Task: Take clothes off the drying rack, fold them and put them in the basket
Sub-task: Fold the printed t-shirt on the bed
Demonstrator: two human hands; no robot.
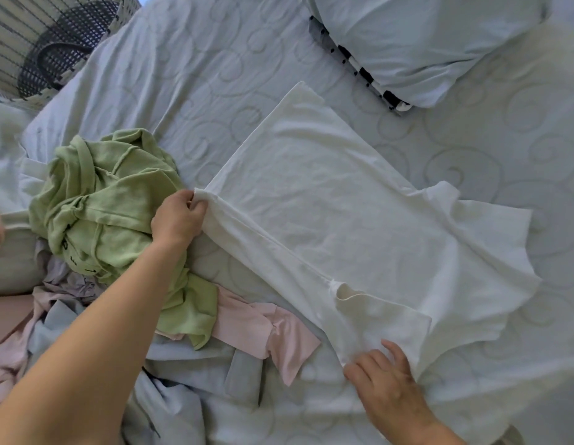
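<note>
White cotton T-shirt (343,203) spread flat across the middle of the pale blue quilted bed (215,75), its near long side partly folded inward. Left hand (178,220) pinching the hem corner between thumb and fingers. Right hand (385,377) laid on the near sleeve with fingers loosely bent; pinching or merely pressing, impossible to tell. Likely hazards: an uneven pull skewing the fold, the sleeve bunching underneath, or a snag on the crumpled green knit garment (102,203) touching the left hand. Dark lattice plastic basket (54,43) well apart, beyond the bed's far left corner.
</note>
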